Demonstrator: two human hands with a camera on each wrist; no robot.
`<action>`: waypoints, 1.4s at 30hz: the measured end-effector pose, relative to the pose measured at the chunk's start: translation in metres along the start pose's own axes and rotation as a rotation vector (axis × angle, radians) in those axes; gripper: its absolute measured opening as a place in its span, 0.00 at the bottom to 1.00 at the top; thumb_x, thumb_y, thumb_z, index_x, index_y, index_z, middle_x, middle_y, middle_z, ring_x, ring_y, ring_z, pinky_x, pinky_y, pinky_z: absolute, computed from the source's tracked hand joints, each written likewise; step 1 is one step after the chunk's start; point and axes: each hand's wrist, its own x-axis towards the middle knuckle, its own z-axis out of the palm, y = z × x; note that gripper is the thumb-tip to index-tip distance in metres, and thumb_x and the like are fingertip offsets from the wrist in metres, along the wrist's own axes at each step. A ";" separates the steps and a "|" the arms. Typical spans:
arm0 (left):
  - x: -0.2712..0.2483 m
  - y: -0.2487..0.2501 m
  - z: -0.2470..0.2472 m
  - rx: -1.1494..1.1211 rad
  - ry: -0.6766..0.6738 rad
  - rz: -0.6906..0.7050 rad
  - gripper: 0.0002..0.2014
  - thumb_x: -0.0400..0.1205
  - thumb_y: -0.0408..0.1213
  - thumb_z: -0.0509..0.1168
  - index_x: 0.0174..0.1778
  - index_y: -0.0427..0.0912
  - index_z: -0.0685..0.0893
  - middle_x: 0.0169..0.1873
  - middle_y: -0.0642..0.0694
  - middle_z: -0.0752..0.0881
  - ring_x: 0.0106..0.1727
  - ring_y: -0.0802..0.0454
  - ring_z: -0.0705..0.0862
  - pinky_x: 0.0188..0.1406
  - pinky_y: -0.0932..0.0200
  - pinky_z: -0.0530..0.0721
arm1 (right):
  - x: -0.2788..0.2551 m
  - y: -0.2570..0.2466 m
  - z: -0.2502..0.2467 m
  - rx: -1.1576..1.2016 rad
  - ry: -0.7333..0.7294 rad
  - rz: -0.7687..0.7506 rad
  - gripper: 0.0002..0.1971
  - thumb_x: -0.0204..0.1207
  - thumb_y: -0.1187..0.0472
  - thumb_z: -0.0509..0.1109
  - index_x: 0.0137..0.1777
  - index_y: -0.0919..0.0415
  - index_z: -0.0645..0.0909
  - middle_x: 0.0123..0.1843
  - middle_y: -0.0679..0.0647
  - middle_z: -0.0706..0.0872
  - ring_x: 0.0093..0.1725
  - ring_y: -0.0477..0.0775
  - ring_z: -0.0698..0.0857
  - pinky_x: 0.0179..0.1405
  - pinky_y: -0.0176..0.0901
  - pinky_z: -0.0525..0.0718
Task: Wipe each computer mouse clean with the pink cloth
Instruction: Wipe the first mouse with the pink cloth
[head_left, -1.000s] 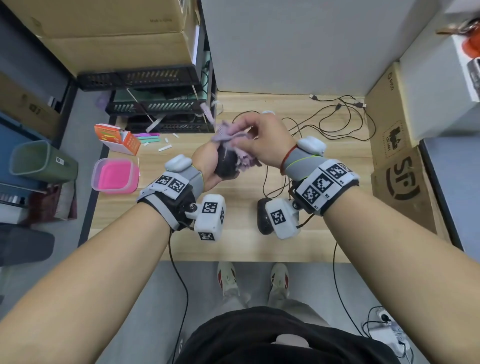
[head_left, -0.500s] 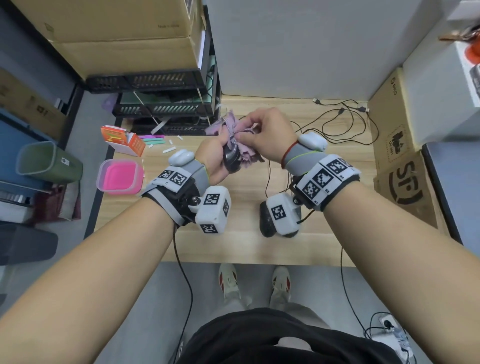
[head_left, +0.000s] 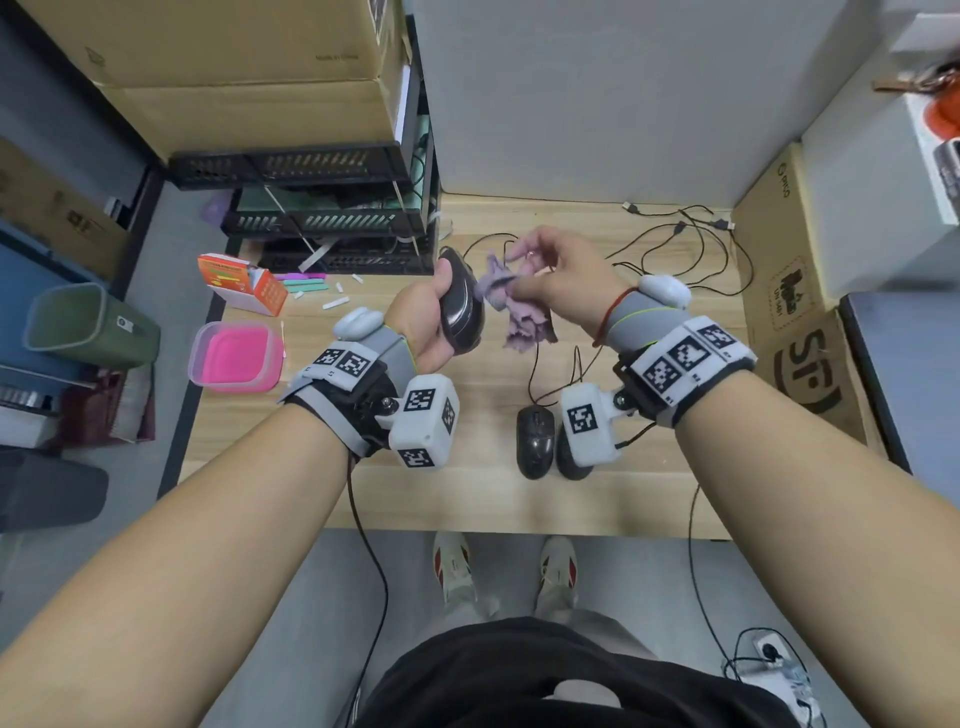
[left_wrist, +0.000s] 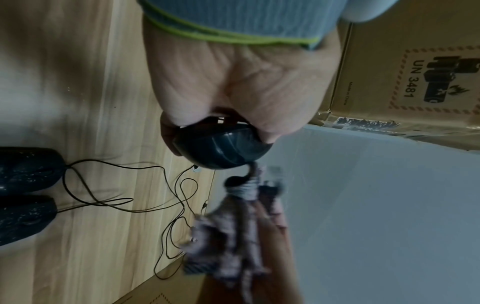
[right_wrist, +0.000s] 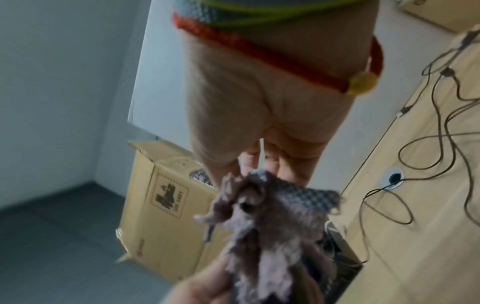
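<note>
Mouse number one (head_left: 460, 306), black and glossy, sits in your left hand (head_left: 423, 322) above the tabletop (head_left: 311, 452), your fingers wrapped round its body. Its long axis runs away from you toward the wall, tipped on its side so the curved back faces your right hand (head_left: 563, 280); its cord leaves the far end. Count three mice in all: the held one plus two more (head_left: 535, 441) lying side by side on the tabletop near its front edge, both pointing away from you, the right one partly hidden behind your wrist camera. One pink cloth (head_left: 511, 304), crumpled, hangs from your right hand, pinched between thumb and fingertips, just beside the held mouse; whether it touches, you cannot tell. Both forearms reach forward, hands raised and nearly meeting. One pink tub (head_left: 236, 356) and one orange box (head_left: 244, 283) sit at the left.
</note>
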 end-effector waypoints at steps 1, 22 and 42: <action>0.000 -0.001 0.000 0.001 -0.016 -0.006 0.24 0.91 0.55 0.46 0.57 0.43 0.83 0.46 0.43 0.86 0.42 0.48 0.83 0.43 0.53 0.80 | -0.001 -0.004 -0.002 0.124 -0.035 -0.017 0.13 0.67 0.68 0.77 0.47 0.52 0.82 0.40 0.51 0.82 0.36 0.50 0.81 0.40 0.45 0.84; -0.008 0.007 0.001 -0.136 -0.244 0.026 0.25 0.90 0.47 0.44 0.75 0.39 0.77 0.69 0.35 0.84 0.68 0.43 0.85 0.67 0.51 0.82 | 0.000 -0.016 0.031 -0.110 0.047 -0.163 0.13 0.62 0.55 0.85 0.41 0.52 0.83 0.30 0.38 0.84 0.28 0.34 0.82 0.37 0.31 0.77; -0.011 -0.010 -0.012 0.543 -0.169 0.113 0.20 0.74 0.13 0.69 0.49 0.43 0.77 0.26 0.46 0.71 0.24 0.53 0.70 0.19 0.66 0.67 | 0.007 -0.012 0.024 -0.139 -0.068 -0.045 0.13 0.66 0.56 0.83 0.39 0.52 0.79 0.33 0.48 0.85 0.30 0.50 0.84 0.33 0.44 0.84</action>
